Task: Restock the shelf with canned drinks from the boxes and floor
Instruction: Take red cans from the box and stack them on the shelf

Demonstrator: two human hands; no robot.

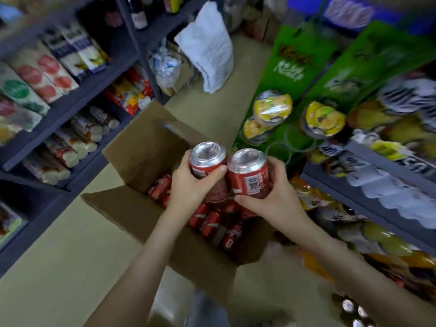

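Observation:
An open cardboard box (132,208) stands on the floor with several red drink cans (212,220) lying inside. My left hand (188,185) grips one red can (205,159) above the box, its silver end towards me. Beside it, my right hand (273,192) grips a second red can (250,175) with a barcode showing. The two cans are side by side and almost touching.
A dark shelf (77,97) with cartons and packets runs along the left. A snack shelf (377,175) and a green display stand (295,74) are on the right. A white bag (207,46) hangs farther down the aisle. Several can tops (354,312) show at bottom right.

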